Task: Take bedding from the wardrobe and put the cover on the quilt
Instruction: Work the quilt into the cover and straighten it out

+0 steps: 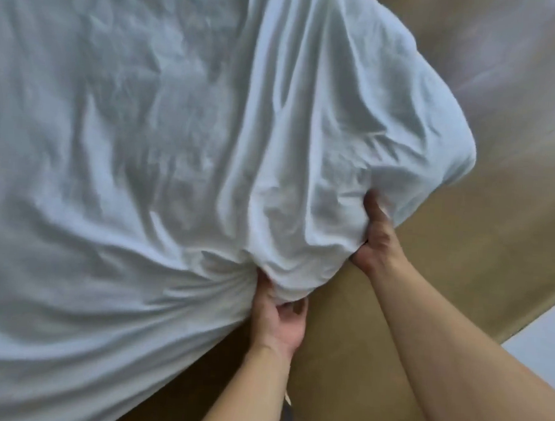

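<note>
White quilt cover (162,143) bunched, gripped by left hand (280,322) and right hand (374,240).

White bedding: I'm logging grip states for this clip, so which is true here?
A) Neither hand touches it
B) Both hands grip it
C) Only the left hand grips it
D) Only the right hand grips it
B: the left hand has its fingers curled into a bunched fold of the white bedding at its near edge, and the right hand clutches the same edge further right.
</note>
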The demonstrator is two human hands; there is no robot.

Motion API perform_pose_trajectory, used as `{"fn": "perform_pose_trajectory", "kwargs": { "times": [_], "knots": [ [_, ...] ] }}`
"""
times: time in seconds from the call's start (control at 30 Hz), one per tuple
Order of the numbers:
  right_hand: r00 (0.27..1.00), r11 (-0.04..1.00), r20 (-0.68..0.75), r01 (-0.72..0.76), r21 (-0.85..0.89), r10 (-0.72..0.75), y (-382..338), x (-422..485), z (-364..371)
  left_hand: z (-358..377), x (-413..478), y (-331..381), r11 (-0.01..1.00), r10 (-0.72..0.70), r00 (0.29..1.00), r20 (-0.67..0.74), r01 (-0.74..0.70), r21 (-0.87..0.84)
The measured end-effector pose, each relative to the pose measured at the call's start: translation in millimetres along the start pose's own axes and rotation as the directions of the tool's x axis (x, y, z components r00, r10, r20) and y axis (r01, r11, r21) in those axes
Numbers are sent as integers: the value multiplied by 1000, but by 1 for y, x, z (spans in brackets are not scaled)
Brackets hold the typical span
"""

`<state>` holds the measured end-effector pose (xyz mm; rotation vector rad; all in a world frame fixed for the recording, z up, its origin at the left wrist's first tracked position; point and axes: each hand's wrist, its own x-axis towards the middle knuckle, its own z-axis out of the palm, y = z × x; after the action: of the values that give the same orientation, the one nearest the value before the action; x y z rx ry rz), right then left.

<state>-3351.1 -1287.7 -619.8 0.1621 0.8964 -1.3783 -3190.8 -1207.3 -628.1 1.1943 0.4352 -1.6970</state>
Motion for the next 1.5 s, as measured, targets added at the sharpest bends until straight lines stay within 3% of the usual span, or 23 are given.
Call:
{"fn": "perform_pose_trajectory", "kwargs": {
  "times": [0.1, 0.2, 0.3, 0.37, 0.4, 0.47, 0.53, 0.6, 0.67, 0.73, 0.8, 0.87, 0.93, 1.0, 1.03, 1.07, 1.13, 1.17, 1.27, 1.33, 1.37, 1.43, 1.5],
  "knots": [
    [986, 984, -107, -140, -112, 128, -5, 14, -20, 66, 21, -32, 999, -39, 977, 210, 44, -15],
    [991, 995, -83, -101, 20, 102, -37, 16, -42, 68, 37, -53, 999, -44, 999, 5, 44, 1],
    [997, 999, -78, 31, 38, -28, -108, 52, -33, 60, 43, -63, 962, -173, 971, -164, 202, 184],
    [985, 994, -171, -18, -109, -1, -127, 75, -31, 102, 47, -74, 762, -342, 921, -186, 387, 519],
    [970, 984, -239, -73, -160, 33, -126, 80, -35, 138, 49, -77, 592, -369, 917, -150, 356, 723],
    [942, 984, -329, -118, -135, 68, -131, 78, -43, 218, 58, -82, 285, -236, 966, 103, -33, 958],
    [954, 994, -295, -76, -75, 51, -154, 84, -47, 280, 73, -79, 6, 53, 921, 386, -387, 922],
    [981, 998, -187, -64, -17, 60, -193, 99, -32, 320, 84, -68, -43, 148, 895, 422, -420, 906],
    [956, 991, -266, -129, -16, 120, -219, 121, -18, 323, 86, -77, -95, 72, 946, 315, -307, 947],
    [898, 986, -425, -154, -59, 115, -215, 129, -19, 332, 81, -89, -448, -79, 923, 377, -371, 814],
    [840, 974, -529, -202, -106, 116, -204, 128, -30, 364, 86, -91, -605, -172, 822, 542, -523, 601],
    [800, 939, -563, -325, -111, 210, -206, 129, -38, 409, 109, -80, -788, -176, 651, 738, -542, 291],
    [750, 917, -645, -349, -194, 149, -229, 147, -35, 444, 135, -72, -937, -271, 746, 608, -350, 12],
    [606, 829, -771, -318, -459, -194, -265, 175, -19, 449, 155, -78, -950, -307, 846, 436, -297, -92],
    [600, 712, -709, -306, -632, -371, -285, 189, -5, 445, 162, -85, -947, -316, 854, 413, -313, -78],
    [680, 596, -578, -251, -763, -452, -301, 205, 10, 441, 166, -94, -939, -332, 846, 418, -339, -60],
    [910, 479, -269, -92, -873, -314, -322, 241, 46, 435, 166, -110, -922, -366, 818, 444, -384, -52],
    [973, 457, -151, -55, -888, -176, -325, 259, 63, 434, 165, -115, -912, -386, 800, 459, -407, -58],
    [977, 321, -15, -85, -943, 214, -312, 294, 92, 445, 153, -123, -869, -486, 774, 406, -478, -127],
    [962, 277, 9, -70, -958, 273, -299, 305, 89, 458, 148, -116, -808, -589, 762, 268, -548, -216],
    [966, 278, 21, -53, -959, 258, -298, 309, 86, 472, 148, -104, -792, -609, 761, 225, -595, -132],
    [968, 275, 35, -36, -961, 248, -309, 316, 80, 502, 153, -70, -816, -448, 829, 334, -532, 226],
    [952, 271, 63, -21, -962, 299, -326, 317, 79, 522, 167, -33, -872, 29, 799, 600, -273, 406]
  ]
}}
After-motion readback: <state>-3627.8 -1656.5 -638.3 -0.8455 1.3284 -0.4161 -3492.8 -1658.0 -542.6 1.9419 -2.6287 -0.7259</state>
